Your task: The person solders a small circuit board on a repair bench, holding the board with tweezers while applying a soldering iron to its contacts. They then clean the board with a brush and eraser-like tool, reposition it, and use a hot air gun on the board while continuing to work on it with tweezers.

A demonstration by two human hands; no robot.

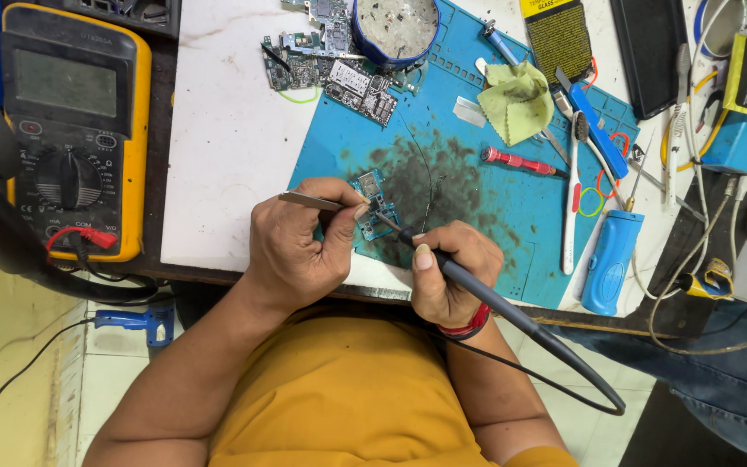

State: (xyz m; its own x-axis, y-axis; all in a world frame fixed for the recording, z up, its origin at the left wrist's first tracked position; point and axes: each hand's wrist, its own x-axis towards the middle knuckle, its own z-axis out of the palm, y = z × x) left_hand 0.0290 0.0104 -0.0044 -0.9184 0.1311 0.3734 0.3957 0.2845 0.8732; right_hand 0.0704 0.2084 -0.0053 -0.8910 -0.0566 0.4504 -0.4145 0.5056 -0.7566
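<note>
My left grip (300, 246) pinches tweezers (311, 201), my right grip (447, 272) clasps the soldering iron (477, 290); the small circuit board (373, 203) lies just beyond both, under their tips

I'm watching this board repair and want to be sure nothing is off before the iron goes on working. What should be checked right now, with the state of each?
1. Small circuit board lies flat on the blue mat: ok.
2. Left hand grips the tweezers, tips toward the board: ok.
3. Right hand holds the soldering iron like a pen, tip at the board: ok.
4. Iron's cable hangs free below the table edge, no snag seen: ok.
5. Tweezer tips actually pinching a part: cannot tell, too small.
6. Mat under the board clean: not ok, dark stains around it.
</note>
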